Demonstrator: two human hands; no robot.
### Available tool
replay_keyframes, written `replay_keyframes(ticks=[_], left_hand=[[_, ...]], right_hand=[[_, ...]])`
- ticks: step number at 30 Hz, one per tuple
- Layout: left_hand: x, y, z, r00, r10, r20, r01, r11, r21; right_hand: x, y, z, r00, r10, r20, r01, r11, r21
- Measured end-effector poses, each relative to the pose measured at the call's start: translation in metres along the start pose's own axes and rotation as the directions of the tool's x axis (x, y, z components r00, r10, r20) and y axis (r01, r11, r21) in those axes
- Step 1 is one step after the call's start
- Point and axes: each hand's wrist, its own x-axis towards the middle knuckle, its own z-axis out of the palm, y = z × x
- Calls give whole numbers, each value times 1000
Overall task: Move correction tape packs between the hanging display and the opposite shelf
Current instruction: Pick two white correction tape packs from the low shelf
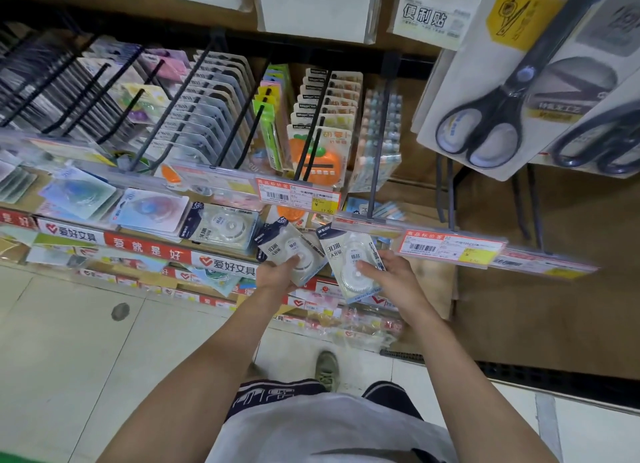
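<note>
Left hand grips a correction tape pack from below, thumb curled over its clear blister — pack tilted, header card pointing up-left. Just beside it, right hand grips a second pack, thumb on the front, fingers behind. Both packs sit in front of the shelf's red label strip, under the price tag rail of the hanging hooks. Boxed scissors hang upper right.
</note>
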Motion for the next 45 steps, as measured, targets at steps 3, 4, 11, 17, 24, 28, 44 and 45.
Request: replay_keyframes(ticks=[3,4,11,17,24,28,44,45], left_hand=[[-3,-5,-8,999,53,5,-52,996,-73],[-7,-6,-13,998,58,6,-57,995,-82],[-39,-12,-51,995,94,37,-78,950,-304],[-51,-27,-122,986,158,-51,-165,912,-376],[-61,-44,-219,958,168,-231,-271,788,-552],[-67,-45,-286,938,97,-332,-300,703,-645],[-67,-30,-548,764,90,-638,-560,584,-588],[-66,-26,-560,752,86,-653,-563,599,-569]], right_hand=[[-1,-4,7,999,6,35,-5,1000,-26],[-2,-4,10,999,16,47,-14,999,-40],[-1,-11,51,983,57,177,-35,992,-123],[1,-23,112,960,87,267,-56,991,-121],[-9,-31,211,918,104,382,-19,975,-219],[-17,-38,284,858,142,493,-15,968,-252],[-61,-72,604,682,70,728,165,955,-246],[-64,-73,620,667,69,741,175,953,-247]])
